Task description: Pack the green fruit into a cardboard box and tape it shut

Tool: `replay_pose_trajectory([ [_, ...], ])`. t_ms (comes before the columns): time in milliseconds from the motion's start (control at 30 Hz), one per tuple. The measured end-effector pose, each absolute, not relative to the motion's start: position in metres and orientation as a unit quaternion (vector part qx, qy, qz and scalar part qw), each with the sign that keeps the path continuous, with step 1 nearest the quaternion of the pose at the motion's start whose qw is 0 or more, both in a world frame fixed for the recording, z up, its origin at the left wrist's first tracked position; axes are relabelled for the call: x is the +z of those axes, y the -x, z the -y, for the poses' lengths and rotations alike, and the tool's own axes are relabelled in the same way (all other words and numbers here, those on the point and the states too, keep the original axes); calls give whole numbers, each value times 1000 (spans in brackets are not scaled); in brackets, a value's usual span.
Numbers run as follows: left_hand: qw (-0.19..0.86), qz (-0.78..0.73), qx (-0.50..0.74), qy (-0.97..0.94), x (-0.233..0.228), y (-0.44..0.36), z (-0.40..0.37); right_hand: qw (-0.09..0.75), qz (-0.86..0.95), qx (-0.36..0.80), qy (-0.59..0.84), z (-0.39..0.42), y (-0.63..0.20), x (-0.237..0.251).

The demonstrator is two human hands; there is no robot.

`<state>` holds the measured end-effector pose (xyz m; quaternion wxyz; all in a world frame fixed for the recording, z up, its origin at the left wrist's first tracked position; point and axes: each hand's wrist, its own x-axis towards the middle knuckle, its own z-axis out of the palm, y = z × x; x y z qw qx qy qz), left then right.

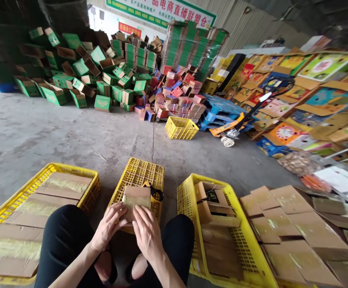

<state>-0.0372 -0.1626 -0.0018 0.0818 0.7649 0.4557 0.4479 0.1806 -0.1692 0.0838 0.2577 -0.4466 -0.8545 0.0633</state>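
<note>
Under both hands (132, 230), half-hidden cardboard piece (137, 197)

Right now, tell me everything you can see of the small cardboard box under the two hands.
The small cardboard box is plain brown, roughly square, with clear glossy tape across its top. It appears closed and lies flat on an upturned yellow crate between the person's knees. The left hand rests on its near left corner, and the right hand presses its near edge. A black-handled tool, seemingly scissors or a tape cutter, lies at its right edge. Its underside is hidden.
</note>
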Motion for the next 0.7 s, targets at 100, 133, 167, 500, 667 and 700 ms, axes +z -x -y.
replay_pose_trajectory([
  [100,77,-455,444,-768,4,36,161,290,828,33,479,166,-193,71],
  [133,77,-457,444,-766,6,35,161,303,818,28,488,164,-195,66],
  [167,79,-461,446,-763,8,33,161,317,807,27,497,161,-196,60],
  [500,44,-583,420,-695,15,26,176,369,737,100,558,180,-155,36],
  [667,5,-564,352,-747,26,28,177,360,763,138,519,194,-119,42],
  [700,4,-555,342,-758,28,28,177,360,765,144,514,194,-114,43],
])
